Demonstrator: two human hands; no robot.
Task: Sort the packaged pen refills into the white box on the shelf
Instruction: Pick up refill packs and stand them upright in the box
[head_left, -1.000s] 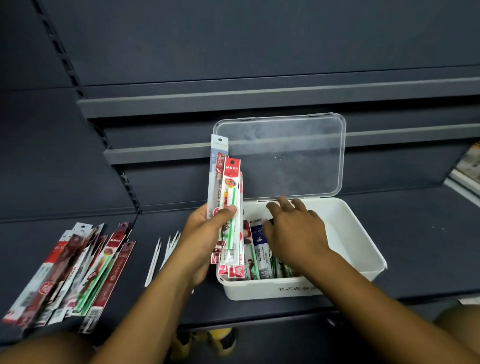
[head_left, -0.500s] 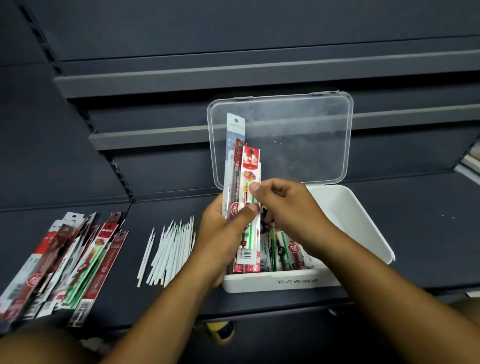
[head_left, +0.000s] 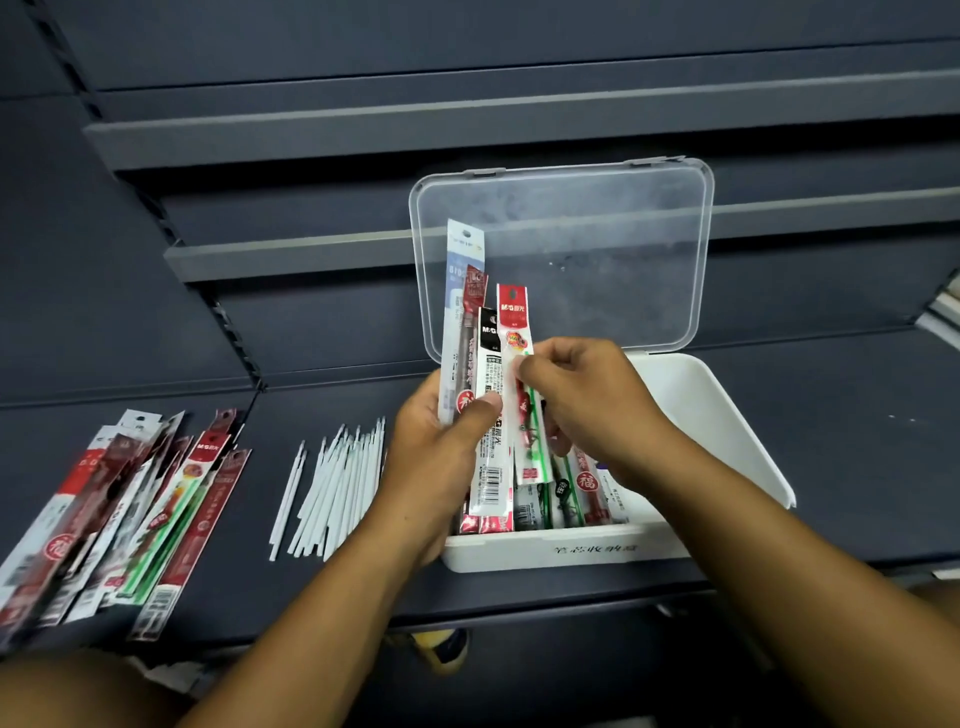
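Centre frame: left hand (head_left: 441, 441) grips an upright fan of packaged pen refills (head_left: 465, 322), thumb across the front. Right hand (head_left: 587, 400) pinches the red-topped packet (head_left: 511, 312) at the fan's right edge. Both are over the open white plastic box (head_left: 701, 415), centre-right on the dark shelf (head_left: 857, 441); more packets (head_left: 582, 488) lie inside.

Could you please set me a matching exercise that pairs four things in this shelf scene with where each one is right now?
1. clear lid
2. loose white refills
3. packet bundle
4. green-striped packet

A. pinched by the right hand
B. raised open behind the white box
C. gripped in the left hand
D. lying on the shelf

Pairs: 1-B, 2-D, 3-C, 4-A
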